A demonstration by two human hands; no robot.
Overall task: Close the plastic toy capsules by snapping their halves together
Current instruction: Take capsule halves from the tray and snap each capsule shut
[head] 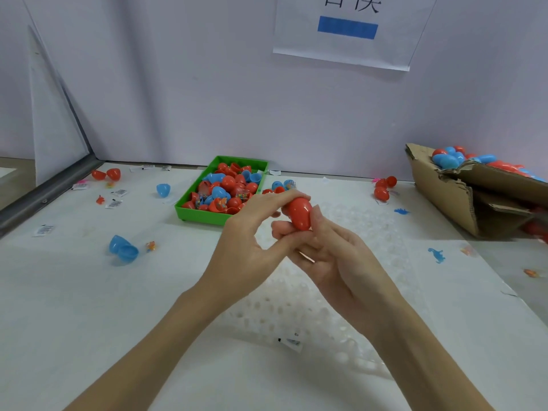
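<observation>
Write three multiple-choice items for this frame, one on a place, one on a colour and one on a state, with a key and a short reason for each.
1. Where does the green plastic tray of capsule pieces sit?
A. Beyond the hands, near the back wall
B. Inside the cardboard box
C. On the person's lap

2. What colour is the egg-shaped plastic capsule in the hands?
A. Blue
B. Red
C. Yellow

3. How is that capsule held?
A. Lying loose on the table
B. By the left hand alone
C. Between the fingers of both hands

Key: 1 A, the tray stands on the white table behind the hands. 2 B, its shell is plainly red. 3 C, the left hand and right hand both grip it above the table.
</observation>
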